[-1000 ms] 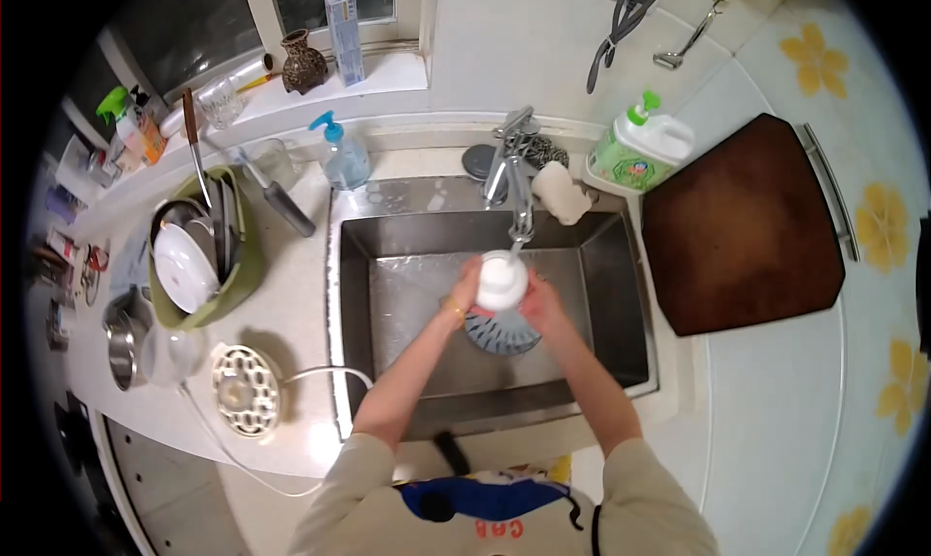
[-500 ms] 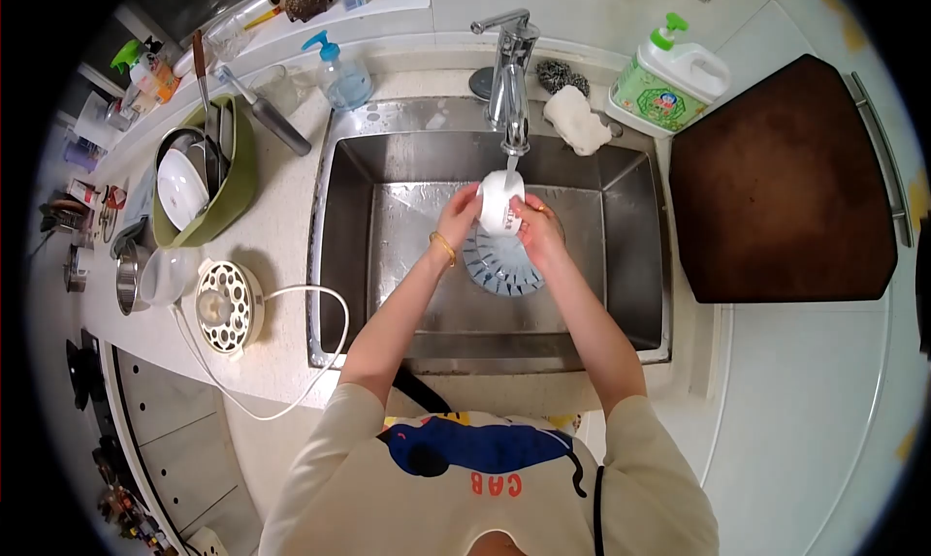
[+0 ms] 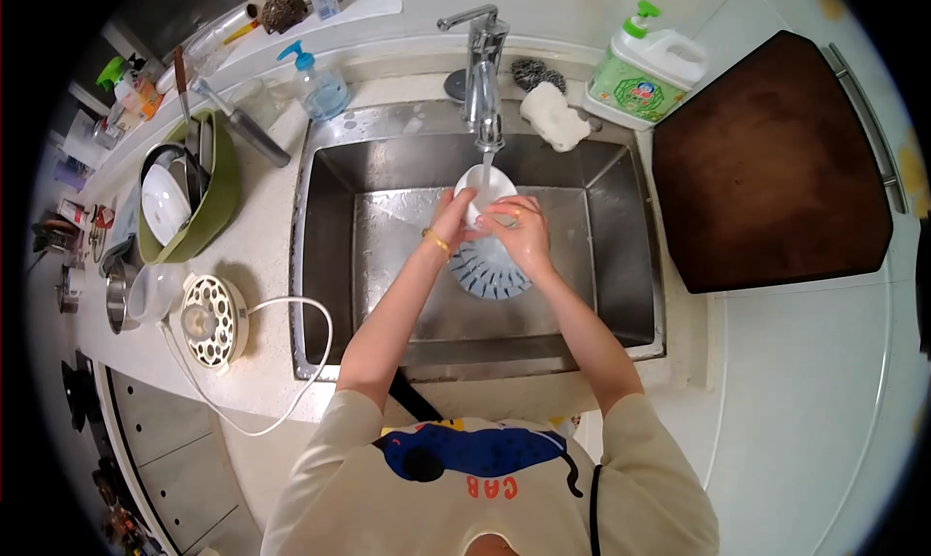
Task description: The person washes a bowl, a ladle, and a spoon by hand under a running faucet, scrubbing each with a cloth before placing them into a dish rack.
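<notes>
A small white bowl (image 3: 497, 186) is tilted with its mouth up under the faucet (image 3: 485, 100), and a stream of water runs into it. My left hand (image 3: 450, 219) grips the bowl from its left side, thumb near the rim. On the near right edge, my right hand (image 3: 524, 234) has its fingers closed on the rim, with some fingertips over the inside. Beneath both hands, a plate or shallow dish with dark blue stripes (image 3: 493, 273) lies on the sink floor, its far part hidden by the hands and bowl.
The steel sink (image 3: 330, 265) surrounds my hands. Behind it are a blue pump bottle (image 3: 323, 91), a white sponge (image 3: 555, 117), a steel scrubber (image 3: 536, 74) and a detergent jug (image 3: 645, 76). Left stand a green dish basin (image 3: 213, 202) and a corded egg cooker (image 3: 213, 321); right, a dark board (image 3: 776, 178).
The bowl has turned so that its inside faces up under the water. My right hand has shifted from its side to its near rim. The whole view has moved slightly.
</notes>
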`<state>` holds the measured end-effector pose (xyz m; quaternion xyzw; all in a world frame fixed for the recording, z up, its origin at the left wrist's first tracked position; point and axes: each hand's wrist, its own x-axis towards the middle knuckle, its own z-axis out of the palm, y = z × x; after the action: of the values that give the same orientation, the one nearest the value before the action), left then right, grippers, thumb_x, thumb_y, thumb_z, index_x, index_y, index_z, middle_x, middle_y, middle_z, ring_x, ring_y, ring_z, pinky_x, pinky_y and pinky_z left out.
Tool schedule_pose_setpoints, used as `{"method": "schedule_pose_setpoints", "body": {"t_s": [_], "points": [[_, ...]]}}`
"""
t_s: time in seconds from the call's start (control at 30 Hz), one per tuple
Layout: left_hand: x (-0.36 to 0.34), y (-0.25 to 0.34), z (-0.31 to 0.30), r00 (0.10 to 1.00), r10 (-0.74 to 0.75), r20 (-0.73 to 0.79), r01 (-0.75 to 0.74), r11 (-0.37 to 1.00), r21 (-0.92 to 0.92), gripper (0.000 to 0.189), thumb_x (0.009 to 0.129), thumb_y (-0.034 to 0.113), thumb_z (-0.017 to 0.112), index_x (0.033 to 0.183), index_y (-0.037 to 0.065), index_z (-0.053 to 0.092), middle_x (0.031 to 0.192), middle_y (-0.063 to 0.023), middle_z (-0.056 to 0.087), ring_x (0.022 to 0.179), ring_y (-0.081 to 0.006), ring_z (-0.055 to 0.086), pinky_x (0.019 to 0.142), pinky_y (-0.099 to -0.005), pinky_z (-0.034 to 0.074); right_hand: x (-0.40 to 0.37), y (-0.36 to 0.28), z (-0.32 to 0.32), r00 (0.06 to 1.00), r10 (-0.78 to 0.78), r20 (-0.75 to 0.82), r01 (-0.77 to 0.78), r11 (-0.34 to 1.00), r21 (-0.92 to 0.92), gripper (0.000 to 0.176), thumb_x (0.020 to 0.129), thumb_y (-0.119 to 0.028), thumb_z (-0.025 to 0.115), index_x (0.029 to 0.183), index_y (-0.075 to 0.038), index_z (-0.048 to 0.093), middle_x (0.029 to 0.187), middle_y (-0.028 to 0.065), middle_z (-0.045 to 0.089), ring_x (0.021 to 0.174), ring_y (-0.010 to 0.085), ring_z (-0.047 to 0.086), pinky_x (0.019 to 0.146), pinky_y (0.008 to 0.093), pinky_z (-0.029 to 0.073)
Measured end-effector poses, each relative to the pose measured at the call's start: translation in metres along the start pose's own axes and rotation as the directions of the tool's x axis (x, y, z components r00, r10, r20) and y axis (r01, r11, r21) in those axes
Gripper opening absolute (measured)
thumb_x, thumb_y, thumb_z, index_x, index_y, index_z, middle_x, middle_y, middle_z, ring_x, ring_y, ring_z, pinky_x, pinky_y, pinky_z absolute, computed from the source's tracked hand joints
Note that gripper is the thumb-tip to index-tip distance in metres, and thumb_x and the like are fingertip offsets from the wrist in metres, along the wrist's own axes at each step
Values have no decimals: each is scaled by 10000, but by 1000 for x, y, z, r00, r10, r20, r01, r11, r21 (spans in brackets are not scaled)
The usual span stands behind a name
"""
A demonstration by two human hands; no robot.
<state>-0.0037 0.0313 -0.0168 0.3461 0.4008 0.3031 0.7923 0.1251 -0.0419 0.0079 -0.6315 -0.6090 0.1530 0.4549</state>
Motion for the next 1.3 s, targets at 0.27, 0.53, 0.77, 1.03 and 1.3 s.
{"method": "schedule_pose_setpoints", "body": {"t_s": [0.27,0.53,0.77,1.03,1.3], "points": [[-25,0,-11,1000,1,-5,-1,998,-66,474,823,367,468,1175,53,421,1103,-104,518,996,-221,542,727,-390,527,4,25,8,640,584,499,-758,373,535,388,865,-275,492,1152,-16,452,977,104,554,787,216,604,525,331,547],[-38,11,-26,998,-52,28,45,977,210,508,811,258,572,1252,82,394,1071,-87,513,896,-172,543,717,-314,526,13,34,-3,682,512,523,-731,487,477,303,834,-200,508,1072,-14,519,905,117,591,732,221,623,564,337,556],[-60,16,-26,1000,7,-18,-6,999,45,622,776,165,629,1297,66,303,1075,-139,518,870,-244,591,672,-332,555,13,39,-3,555,505,661,-832,341,438,471,828,-377,524,1185,-80,445,1010,103,571,835,213,603,669,355,520],[-65,11,-26,999,-38,-21,38,999,-5,603,790,203,616,1277,50,295,1064,-144,507,893,-267,575,732,-367,533,3,20,-3,623,487,612,-773,262,578,590,797,-484,547,1170,-35,458,1078,132,544,976,250,552,778,386,480],[-64,7,-35,999,-53,11,53,998,-30,623,789,248,606,1296,69,292,1135,-118,465,1018,-245,505,774,-384,512,12,26,-5,595,529,605,-792,260,552,576,771,-448,607,1157,-39,482,1082,129,543,960,246,556,784,392,473]]}}
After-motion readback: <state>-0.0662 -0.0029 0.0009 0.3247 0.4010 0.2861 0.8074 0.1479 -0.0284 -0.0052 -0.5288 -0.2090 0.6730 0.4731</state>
